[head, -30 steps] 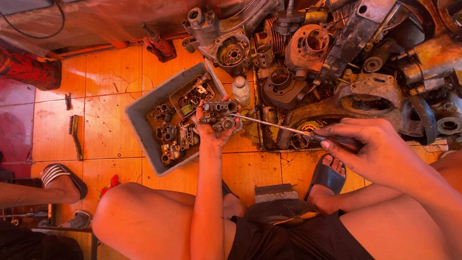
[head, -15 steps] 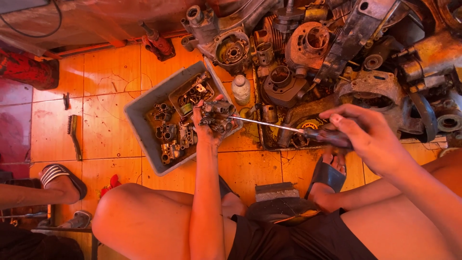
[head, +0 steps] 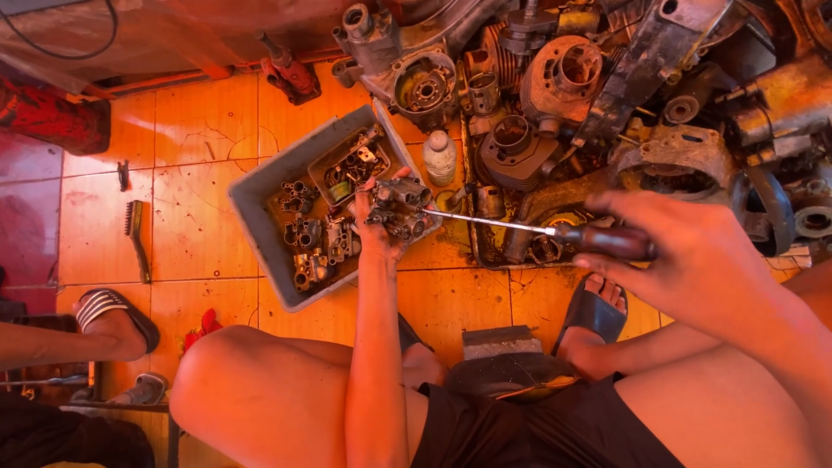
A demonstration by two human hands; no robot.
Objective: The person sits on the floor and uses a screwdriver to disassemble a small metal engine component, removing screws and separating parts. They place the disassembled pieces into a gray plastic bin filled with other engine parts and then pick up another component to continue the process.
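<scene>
Landmark: the grey rectangular plastic tray (head: 260, 217), resting on the orange tiled floor (head: 208, 121).

Nearest the camera, the person's bare knees and black shorts fill the lower edge. Between the legs lies a small dark rectangular block (head: 498, 341), below and to the right of the tray. A foot in a dark slide sandal (head: 594, 314) rests on the floor right of that block.

The right hand (head: 693, 260) is well right of the tray. Its fingers are wrapped tight around the dark handle of a long-shafted steel screwdriver (head: 537, 229). The shaft runs leftward, and its tip meets a small grimy metal carburettor (head: 400, 208).

The left hand (head: 377, 227) is clamped on that carburettor from below, holding it above the tray's right corner.

Inside the tray lie several more dark carburettor bodies (head: 312, 238); a smaller inner compartment at the top holds loose small parts.

Left of the tray, a wire brush with a dark handle (head: 137, 238) lies on the floor. Further left, another person's foot in a striped sandal (head: 113, 316) is visible.

Just beyond the tray's right corner stands a small white plastic bottle with a cap (head: 439, 156); any label is too small to make out.

Farthest out, above and right of the tray, lies a pile of rusty, oily engine casings and cylinders (head: 563, 95). A red metal part (head: 295, 74) lies above the tray.
</scene>
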